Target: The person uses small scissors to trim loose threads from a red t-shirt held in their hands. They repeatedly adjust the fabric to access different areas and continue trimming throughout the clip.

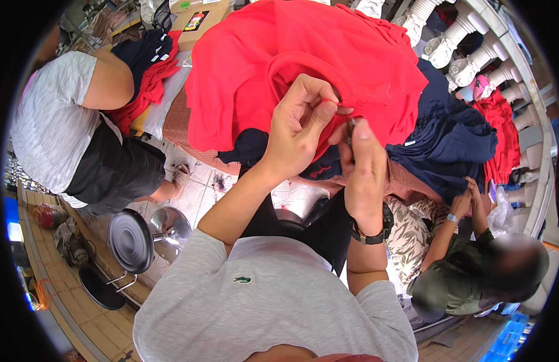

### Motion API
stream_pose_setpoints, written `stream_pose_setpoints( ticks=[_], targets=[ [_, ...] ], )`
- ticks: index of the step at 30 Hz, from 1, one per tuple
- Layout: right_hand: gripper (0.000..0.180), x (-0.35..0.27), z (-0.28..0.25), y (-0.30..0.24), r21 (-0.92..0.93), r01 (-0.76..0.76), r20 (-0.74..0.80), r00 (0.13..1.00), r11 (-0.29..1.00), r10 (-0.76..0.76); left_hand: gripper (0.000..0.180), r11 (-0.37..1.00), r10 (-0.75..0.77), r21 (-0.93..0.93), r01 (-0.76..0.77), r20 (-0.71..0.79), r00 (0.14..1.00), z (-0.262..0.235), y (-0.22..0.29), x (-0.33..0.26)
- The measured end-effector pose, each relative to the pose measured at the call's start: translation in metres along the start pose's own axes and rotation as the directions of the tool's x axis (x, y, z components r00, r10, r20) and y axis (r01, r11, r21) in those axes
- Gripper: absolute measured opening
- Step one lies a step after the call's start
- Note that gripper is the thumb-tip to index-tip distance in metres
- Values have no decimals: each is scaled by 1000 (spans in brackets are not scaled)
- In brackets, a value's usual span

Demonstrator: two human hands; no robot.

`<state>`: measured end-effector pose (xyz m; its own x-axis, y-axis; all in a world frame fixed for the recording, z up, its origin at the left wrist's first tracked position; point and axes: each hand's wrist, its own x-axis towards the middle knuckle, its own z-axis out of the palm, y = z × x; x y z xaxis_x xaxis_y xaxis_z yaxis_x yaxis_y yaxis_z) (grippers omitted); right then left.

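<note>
"Where's the red shirt (370, 63)?"
"Twelve o'clock, a bit of it pinched in the left hand (297, 136)."
"And the right hand (365, 163)?"
"Clamped on a dark tool (350, 131), near the left."

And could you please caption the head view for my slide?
The left hand pinches a red garment; the right hand holds a small dark tool.

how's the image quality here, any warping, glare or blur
Head view: the white railing bows along the dark round rim; head view: the pale floor looks nearly washed out in places; head view: the seated co-worker at right has a blurred head; head view: the red garment shows clear folds, but the slim dark tool in the right hand lacks detail.
</note>
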<state>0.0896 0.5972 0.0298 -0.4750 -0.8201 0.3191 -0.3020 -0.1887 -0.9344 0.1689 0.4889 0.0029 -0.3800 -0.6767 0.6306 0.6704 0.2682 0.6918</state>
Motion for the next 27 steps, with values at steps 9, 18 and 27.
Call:
stream_pose_setpoints(
  ticks=[9,18,27],
  targets=[
    [46,13,9,9,158,-54,-3,998,986,56,5,999,-45,33,43,80,996,2,7,-4],
    [44,20,7,19,330,-134,56,991,934,122,5,997,-58,61,54,63,996,-1,2,-2],
    [40,14,-11,22,402,-188,182,976,896,122,11,921,101,354,-163,187,977,-18,8,-5]
  ],
)
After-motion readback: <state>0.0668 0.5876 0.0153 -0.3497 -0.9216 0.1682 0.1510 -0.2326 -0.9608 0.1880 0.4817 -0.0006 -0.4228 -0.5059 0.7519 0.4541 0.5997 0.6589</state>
